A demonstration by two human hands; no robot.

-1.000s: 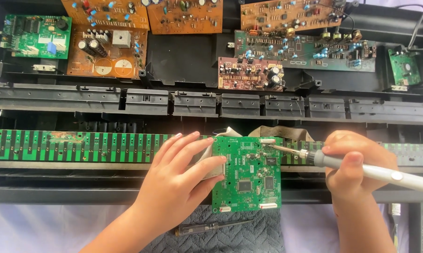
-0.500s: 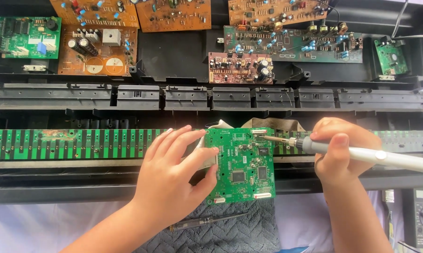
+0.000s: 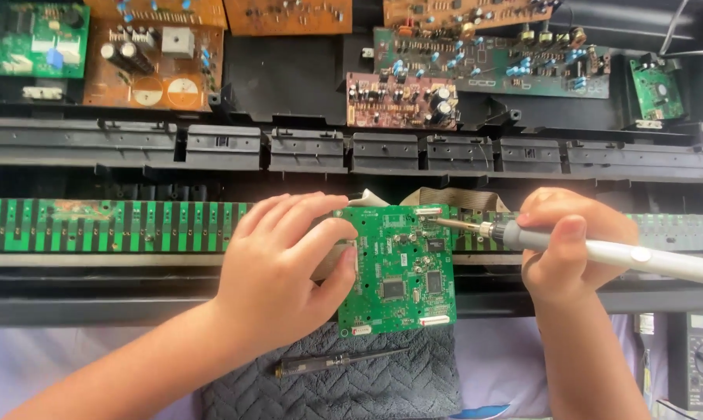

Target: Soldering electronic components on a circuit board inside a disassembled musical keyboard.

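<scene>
An opened black chassis fills the bench, brown and green boards mounted along its top. At its front edge a small green circuit board rests partly on a grey quilted cloth. The left hand steadies the board's left edge, fingers together and curled over it. The right hand grips a soldering iron like a pen — tip at the board's upper right corner. Soldering looks under way; the next touch calls for a still board. A dark probe lies on the cloth.
</scene>
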